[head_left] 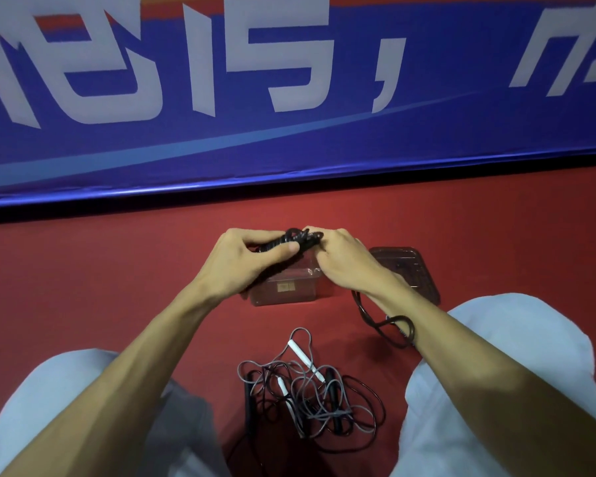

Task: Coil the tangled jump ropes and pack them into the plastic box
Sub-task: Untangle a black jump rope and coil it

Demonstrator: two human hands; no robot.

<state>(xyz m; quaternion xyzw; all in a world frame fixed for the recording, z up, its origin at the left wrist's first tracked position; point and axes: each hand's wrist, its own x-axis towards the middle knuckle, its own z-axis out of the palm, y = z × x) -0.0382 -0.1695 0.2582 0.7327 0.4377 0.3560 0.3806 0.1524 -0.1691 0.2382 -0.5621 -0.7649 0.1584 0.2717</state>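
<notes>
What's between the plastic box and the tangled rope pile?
Head view: only bare red floor lies between the plastic box and the tangled pile. A dark rope loop lies off to the right, outside that gap.

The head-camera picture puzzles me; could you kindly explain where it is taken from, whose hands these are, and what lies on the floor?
There is no machine here. A person wears one wide-angle camera on the head, looking forward and down, so you see their own arms and knees. The left hand and the right hand both grip a coiled black rope, held over a clear plastic box that stands open on the red floor. What looks like its lid lies to the right. A dark strand trails on the floor under the right forearm. Nearer the person lies a tangled heap of ropes, grey and black, with white handles. Behind it all hangs a blue banner with large white characters.
</notes>
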